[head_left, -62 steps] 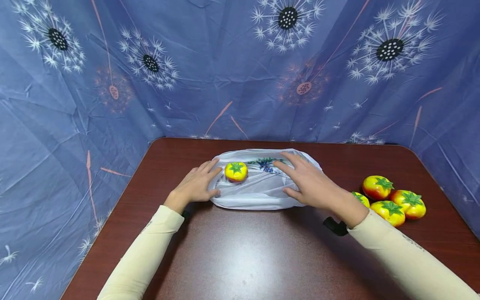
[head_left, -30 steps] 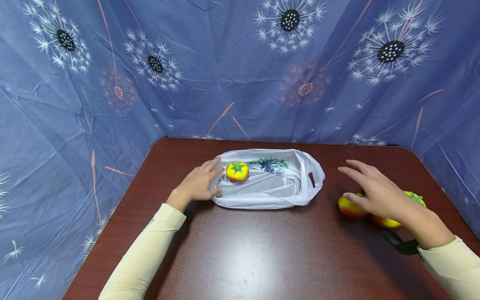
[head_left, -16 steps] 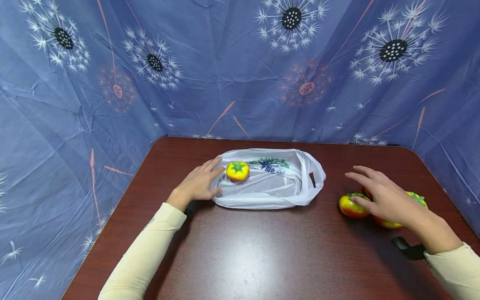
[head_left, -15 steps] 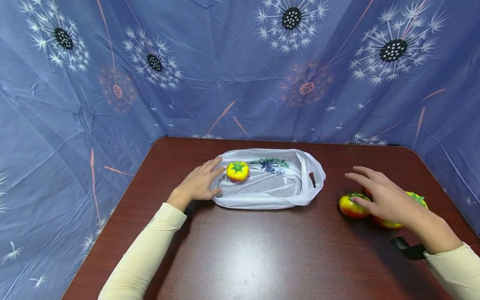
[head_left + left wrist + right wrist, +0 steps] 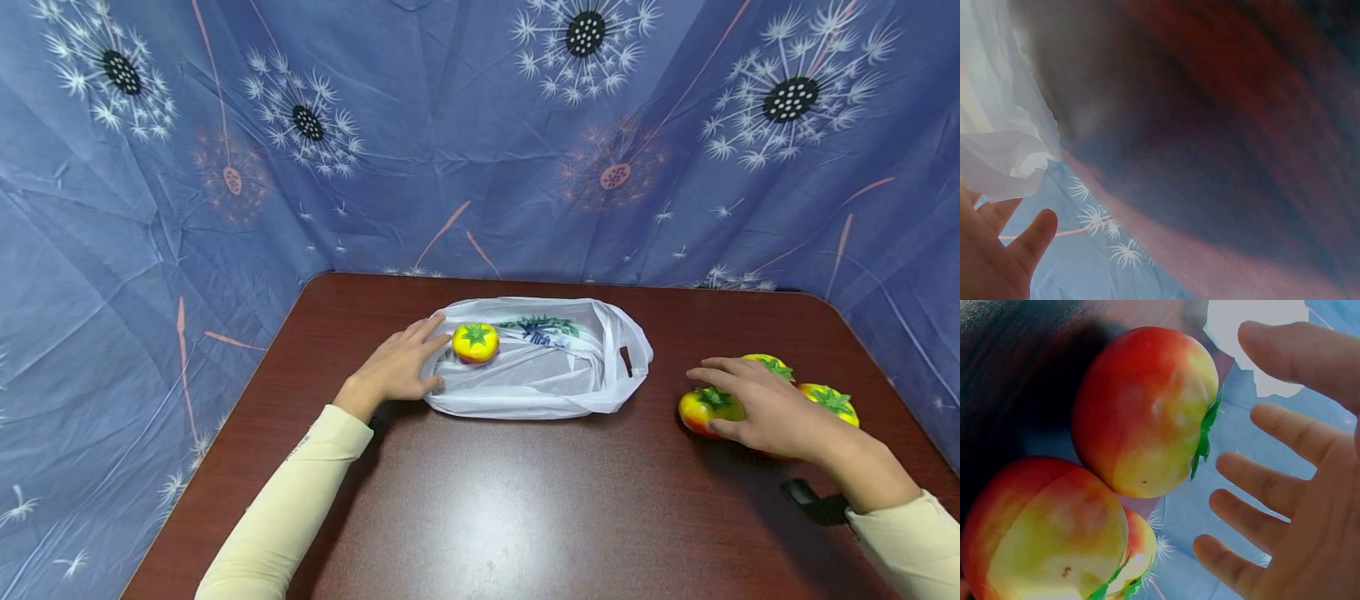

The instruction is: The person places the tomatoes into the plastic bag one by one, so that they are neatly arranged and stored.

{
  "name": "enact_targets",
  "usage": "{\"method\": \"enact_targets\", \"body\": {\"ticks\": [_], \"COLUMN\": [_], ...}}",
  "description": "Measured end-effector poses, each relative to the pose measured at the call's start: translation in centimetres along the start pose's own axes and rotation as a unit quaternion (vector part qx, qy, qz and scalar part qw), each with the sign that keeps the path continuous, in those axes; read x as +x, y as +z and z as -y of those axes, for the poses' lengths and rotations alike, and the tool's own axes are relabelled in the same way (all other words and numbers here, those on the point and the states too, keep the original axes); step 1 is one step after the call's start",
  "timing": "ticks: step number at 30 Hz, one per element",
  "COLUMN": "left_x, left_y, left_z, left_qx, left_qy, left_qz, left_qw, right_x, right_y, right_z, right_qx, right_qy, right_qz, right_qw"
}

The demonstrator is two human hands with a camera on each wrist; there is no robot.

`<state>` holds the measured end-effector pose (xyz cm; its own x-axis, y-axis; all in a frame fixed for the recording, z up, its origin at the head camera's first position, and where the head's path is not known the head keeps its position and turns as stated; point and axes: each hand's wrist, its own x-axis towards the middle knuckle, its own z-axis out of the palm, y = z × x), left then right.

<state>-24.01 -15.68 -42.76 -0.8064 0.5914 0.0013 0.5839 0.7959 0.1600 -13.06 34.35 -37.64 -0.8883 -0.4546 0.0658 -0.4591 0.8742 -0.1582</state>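
A white plastic bag (image 5: pixel 525 403) lies with its mouth spread, and one red-and-yellow tomato (image 5: pixel 475 342) with a green star-shaped top sits in its left part. My left hand (image 5: pixel 397 364) rests at the bag's left end, fingers and thumb spread along the rim. In the left wrist view, the bag's edge (image 5: pixel 1007 159) hides part of those fingers. My right hand (image 5: pixel 772 408) hovers over several more tomatoes (image 5: pixel 705 410), fingers extended. The right wrist view shows its palm and spread fingers close above the tops, apart from the nearest tomato (image 5: pixel 1147 412).
The brown table (image 5: pixel 480 508) has rounded back corners. A blue cloth (image 5: pixel 465 142) with dandelion prints hangs behind it and at both sides. The bag's handle loop (image 5: pixel 630 358) sticks out to the right, towards the tomato group.
My right hand has left the bag's right end, moved right to the tomatoes and lowered over them. The bag's right handle has come into sight. My left hand has stayed in place.
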Motion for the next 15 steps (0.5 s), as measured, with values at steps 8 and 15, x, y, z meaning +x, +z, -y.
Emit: {"method": "enact_targets", "body": {"ticks": [8, 15], "left_x": [0.0, 0.0], "left_y": [-0.1, 0.0], "left_z": [0.2, 0.1], "left_qx": [0.002, -0.007], "left_qy": [-0.001, 0.005], "left_qz": [0.005, 0.001], "left_qw": [1.0, 1.0], "right_x": [0.1, -0.4], "right_y": [0.8, 1.6], "right_z": [0.0, 0.0], "right_qx": [0.013, 0.024], "right_qy": [-0.007, -0.016], "right_qz": [0.024, 0.028], "right_qw": [0.9996, 0.9992]}}
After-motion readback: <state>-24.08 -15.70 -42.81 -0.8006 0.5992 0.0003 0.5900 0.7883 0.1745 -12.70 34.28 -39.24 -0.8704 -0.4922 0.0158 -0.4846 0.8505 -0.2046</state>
